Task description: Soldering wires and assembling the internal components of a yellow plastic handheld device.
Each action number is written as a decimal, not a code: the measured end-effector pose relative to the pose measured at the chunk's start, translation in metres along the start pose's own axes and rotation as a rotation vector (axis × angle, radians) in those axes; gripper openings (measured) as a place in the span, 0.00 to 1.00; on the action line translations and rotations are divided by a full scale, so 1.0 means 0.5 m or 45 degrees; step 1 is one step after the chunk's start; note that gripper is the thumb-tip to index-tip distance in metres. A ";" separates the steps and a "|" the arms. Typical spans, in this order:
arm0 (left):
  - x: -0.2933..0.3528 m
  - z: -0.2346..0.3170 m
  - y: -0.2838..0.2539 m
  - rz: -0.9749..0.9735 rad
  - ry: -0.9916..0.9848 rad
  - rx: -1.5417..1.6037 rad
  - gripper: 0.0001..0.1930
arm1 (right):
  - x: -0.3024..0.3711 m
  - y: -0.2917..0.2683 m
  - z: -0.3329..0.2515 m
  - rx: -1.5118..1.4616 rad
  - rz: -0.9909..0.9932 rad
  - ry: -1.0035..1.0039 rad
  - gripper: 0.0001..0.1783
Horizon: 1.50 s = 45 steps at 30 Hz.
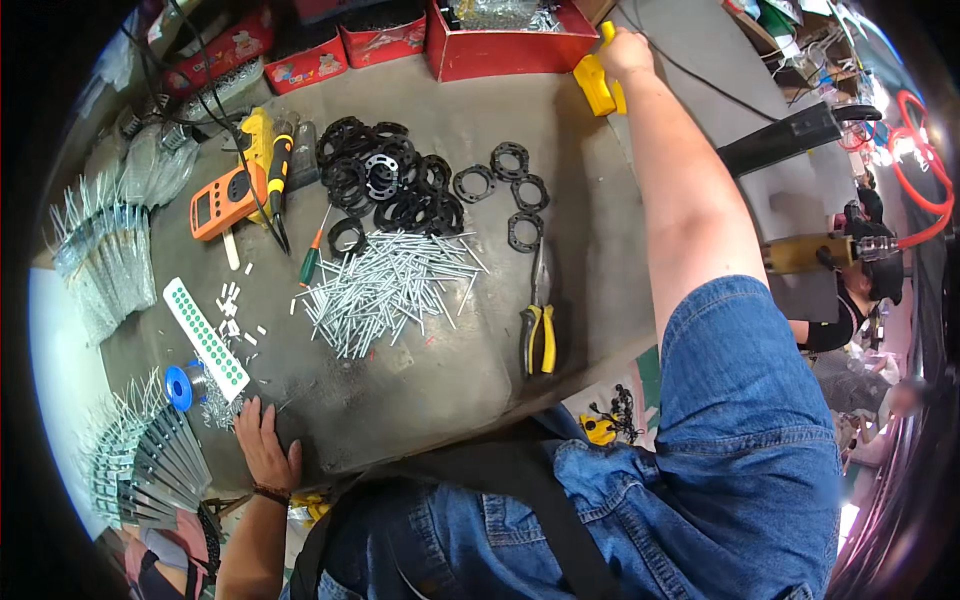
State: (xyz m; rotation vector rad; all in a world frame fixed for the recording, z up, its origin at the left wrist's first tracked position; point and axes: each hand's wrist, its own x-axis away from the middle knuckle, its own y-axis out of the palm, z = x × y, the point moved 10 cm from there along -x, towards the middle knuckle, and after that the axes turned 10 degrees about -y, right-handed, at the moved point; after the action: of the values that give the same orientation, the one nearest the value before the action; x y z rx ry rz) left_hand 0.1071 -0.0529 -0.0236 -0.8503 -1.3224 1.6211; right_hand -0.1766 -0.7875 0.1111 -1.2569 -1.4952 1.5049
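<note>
My right arm reaches to the far right of the grey workbench (420, 385). There my right hand (628, 55) is closed around a yellow plastic tool (594, 85), whose exact kind I cannot make out. My left hand (266, 448) rests on the bench's near left edge, fingers stretched out and holding nothing. Beside its fingertips lie small metal pins (218, 408), a blue spool (179, 388) and a white strip with green dots (206, 340). Mid-bench is a pile of long metal rods (385, 295), with black ring-shaped parts (350, 180) heaped behind it.
Yellow-handled pliers (538, 340) lie right of the rods, a screwdriver (312, 255) left of them. An orange multimeter (228, 203) and a soldering iron (279, 175) sit farther left. Red bins (510, 52) line the back. Bundled wired parts (150, 465) stand at left; a person (840, 325) is at right.
</note>
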 end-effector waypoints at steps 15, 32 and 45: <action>-0.009 -0.003 -0.006 0.012 -0.085 0.053 0.41 | 0.158 -0.053 -0.041 0.114 -0.393 -0.066 0.19; -0.018 -0.013 -0.008 -0.056 -0.159 0.049 0.38 | 0.556 -0.128 -0.098 -0.499 0.074 -0.567 0.15; -0.015 -0.006 -0.026 0.060 -0.089 0.115 0.31 | 0.706 -0.267 -0.332 -0.664 0.092 -0.985 0.13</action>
State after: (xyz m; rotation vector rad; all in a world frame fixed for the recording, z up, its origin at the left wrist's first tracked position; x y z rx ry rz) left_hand 0.1155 -0.0577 -0.0117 -0.7816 -1.2753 1.7476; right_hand -0.1563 -0.3850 0.1995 -1.0375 -2.4880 1.8309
